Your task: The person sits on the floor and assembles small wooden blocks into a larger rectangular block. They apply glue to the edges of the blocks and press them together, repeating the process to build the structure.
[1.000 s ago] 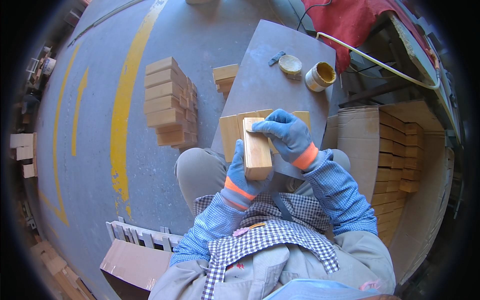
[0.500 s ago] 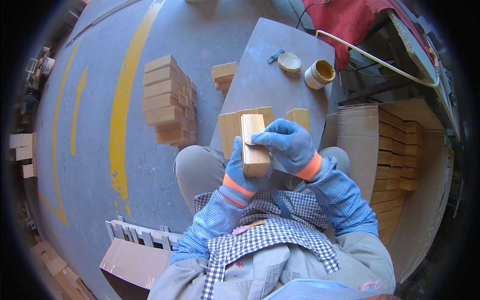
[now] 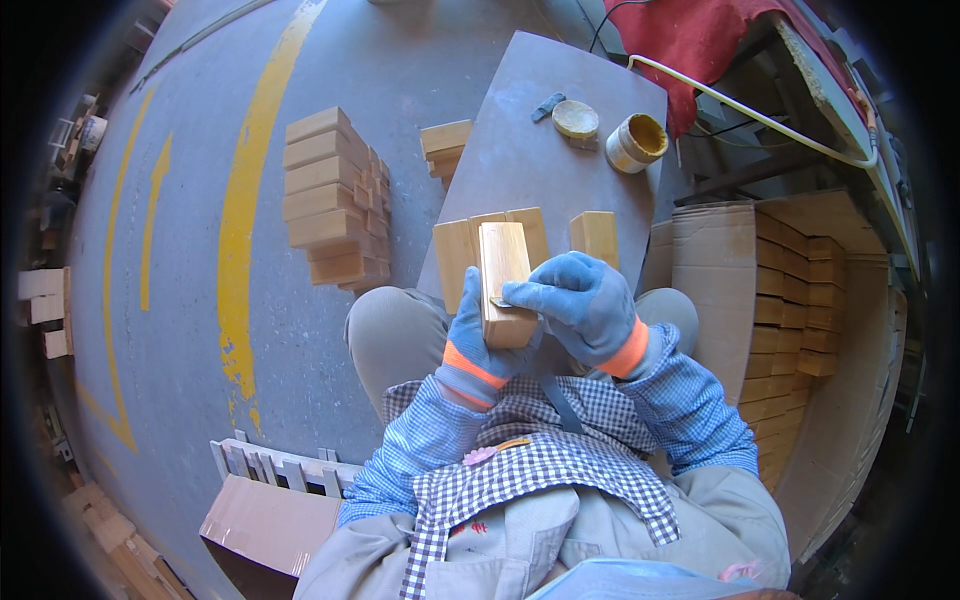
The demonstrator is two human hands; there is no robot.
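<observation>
Between knees [image 3: 392, 335], left hand [image 3: 484, 335] curled round wooden block [image 3: 506, 260]; right hand [image 3: 588, 308] bent, fingers [image 3: 535, 292] pinching perhaps thin blade [image 3: 499, 303]

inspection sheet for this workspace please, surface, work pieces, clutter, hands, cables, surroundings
Surface: grey board, faintly marked
Work pieces: wooden block in hand; loose block on the board
Clutter: open tin and round pale disc at the board's far end
Hands: gloved; left hand grips the wooden block, right hand pinches a thin flat piece at its upper face
Cables: dark cable beside red cloth
Surroundings: block stack on floor, left; open carton of blocks, right
</observation>
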